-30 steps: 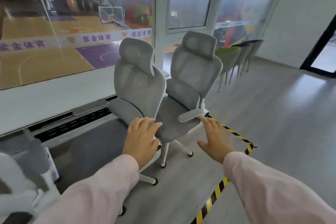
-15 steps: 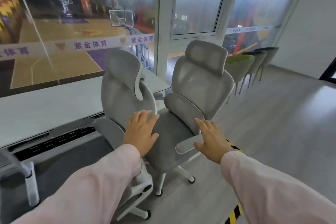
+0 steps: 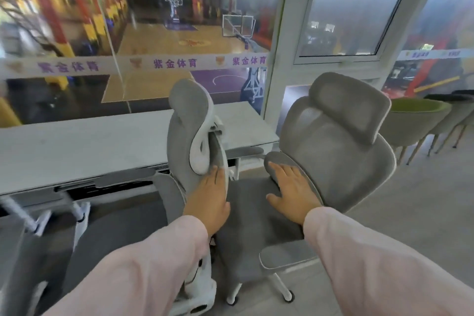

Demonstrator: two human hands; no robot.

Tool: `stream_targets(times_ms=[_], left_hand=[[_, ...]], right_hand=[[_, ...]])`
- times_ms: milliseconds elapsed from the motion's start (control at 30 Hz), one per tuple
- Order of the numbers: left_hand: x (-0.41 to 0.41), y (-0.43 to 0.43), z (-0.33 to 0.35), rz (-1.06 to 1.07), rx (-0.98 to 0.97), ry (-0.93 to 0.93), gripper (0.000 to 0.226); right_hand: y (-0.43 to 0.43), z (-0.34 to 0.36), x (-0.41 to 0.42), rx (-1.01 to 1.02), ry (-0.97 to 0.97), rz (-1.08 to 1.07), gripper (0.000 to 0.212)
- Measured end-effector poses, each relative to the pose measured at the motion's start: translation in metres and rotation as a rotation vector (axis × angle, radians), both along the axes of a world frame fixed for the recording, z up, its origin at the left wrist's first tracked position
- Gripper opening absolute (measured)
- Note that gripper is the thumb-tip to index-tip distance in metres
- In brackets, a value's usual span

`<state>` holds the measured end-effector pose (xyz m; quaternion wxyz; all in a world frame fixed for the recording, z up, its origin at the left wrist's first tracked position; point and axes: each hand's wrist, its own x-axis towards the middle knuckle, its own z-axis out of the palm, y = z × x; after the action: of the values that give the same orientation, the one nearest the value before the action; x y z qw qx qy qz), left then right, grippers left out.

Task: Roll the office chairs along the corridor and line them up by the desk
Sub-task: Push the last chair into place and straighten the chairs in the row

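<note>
Two grey mesh office chairs stand side by side at the long white desk (image 3: 77,143). The left chair (image 3: 189,131) is turned side-on, its seat tucked toward the desk. My left hand (image 3: 207,195) lies flat against the rear edge of its backrest, fingers pointing up. The right chair (image 3: 333,141) faces left with its seat toward me, one armrest (image 3: 284,256) near my right sleeve. My right hand (image 3: 292,187) rests flat on its lumbar pad, fingers spread. Neither hand is closed around anything.
A third grey chair (image 3: 28,244) shows blurred at the lower left, under the desk's edge. A green tub chair (image 3: 415,120) and grey ones (image 3: 459,110) stand at the right wall. A glass wall and a white window post (image 3: 279,59) rise behind the desk. Grey floor (image 3: 423,213) lies to the right.
I have come closer to both chairs. The left chair has swivelled side-on toward the desk. My left hand rose onto its backrest, and my right hand went from the armrest to the lumbar pad.
</note>
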<state>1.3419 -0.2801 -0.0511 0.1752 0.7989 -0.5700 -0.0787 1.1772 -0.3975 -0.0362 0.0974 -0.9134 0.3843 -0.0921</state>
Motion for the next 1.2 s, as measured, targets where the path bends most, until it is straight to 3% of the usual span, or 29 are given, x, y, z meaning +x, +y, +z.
stream_targets(times_ms=[267, 567, 667, 867, 1200], left_hand=[[-0.021, 0.021, 0.004, 0.143, 0.031, 0.012, 0.072], [-0.040, 0.080, -0.002, 0.353, 0.030, 0.034, 0.078], [-0.037, 0.104, 0.003, 0.355, 0.020, 0.060, 0.078], [-0.023, 0.139, -0.007, 0.232, -0.003, -0.003, 0.080], [0.001, 0.203, -0.018, -0.005, -0.059, 0.043, 0.083]], right_hand=[[-0.043, 0.009, 0.054, 0.018, -0.029, 0.343, 0.072], [-0.033, 0.011, 0.117, 0.194, -0.264, 0.398, 0.074], [-0.017, 0.009, 0.128, 0.252, -0.302, 0.431, 0.064], [0.007, 0.003, 0.126, 0.186, -0.340, 0.385, 0.051], [0.088, 0.004, 0.095, 0.148, -0.333, 0.108, 0.051]])
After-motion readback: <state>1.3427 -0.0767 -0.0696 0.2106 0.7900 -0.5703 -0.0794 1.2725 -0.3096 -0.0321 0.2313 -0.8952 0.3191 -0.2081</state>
